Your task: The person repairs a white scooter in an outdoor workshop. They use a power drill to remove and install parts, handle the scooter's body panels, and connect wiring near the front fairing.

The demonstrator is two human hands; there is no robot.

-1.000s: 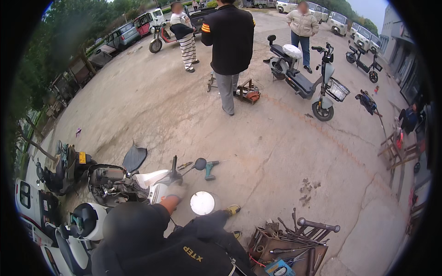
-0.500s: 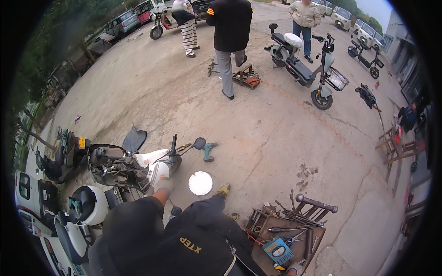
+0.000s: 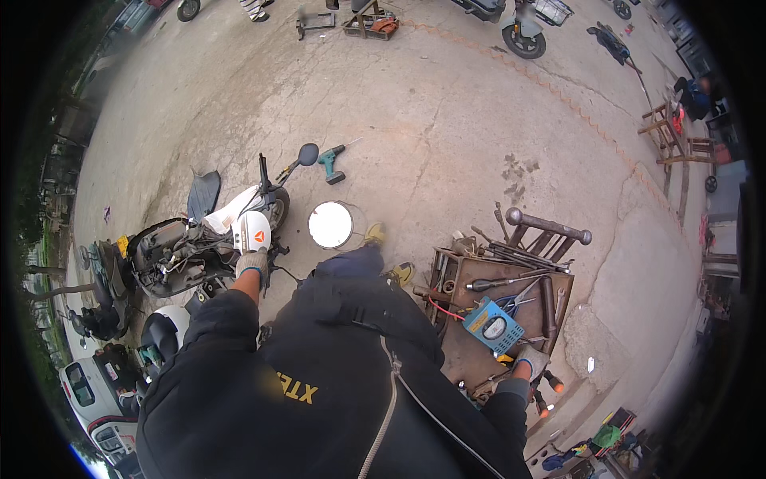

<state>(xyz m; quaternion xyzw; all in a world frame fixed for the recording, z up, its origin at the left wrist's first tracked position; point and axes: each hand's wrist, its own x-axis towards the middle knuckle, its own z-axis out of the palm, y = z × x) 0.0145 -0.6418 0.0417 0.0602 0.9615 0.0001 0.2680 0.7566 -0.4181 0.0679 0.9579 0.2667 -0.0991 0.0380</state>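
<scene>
My left hand [image 3: 252, 263], in a grey glove, is closed on the front of the partly stripped scooter [image 3: 179, 251], at its white front panel [image 3: 246, 231]. My gloved right hand [image 3: 533, 360] rests curled at the near right corner of the metal tool tray [image 3: 459, 351]; what its fingers grip is unclear. A blue meter box [image 3: 491, 326] lies beside that hand, with pliers [image 3: 517, 302], long wrenches and bars around it. A white round bucket [image 3: 331, 224] stands between the scooter and my yellow shoes. A teal drill [image 3: 332, 166] lies beyond the scooter's mirror.
A black mat [image 3: 203, 198] lies behind the scooter; other scooters [image 3: 108, 291] stand at left. An upright grey scooter [image 3: 523, 36], a wooden-framed stand [image 3: 367, 25] and an orange hose [image 3: 542, 80] are ahead. Wooden stools [image 3: 669, 140] line the right. A car [image 3: 80, 383] is at lower left.
My view has tipped down, so the standing people have mostly left the top of the frame. My right hand has come into view at the tool tray; my left hand stays on the scooter.
</scene>
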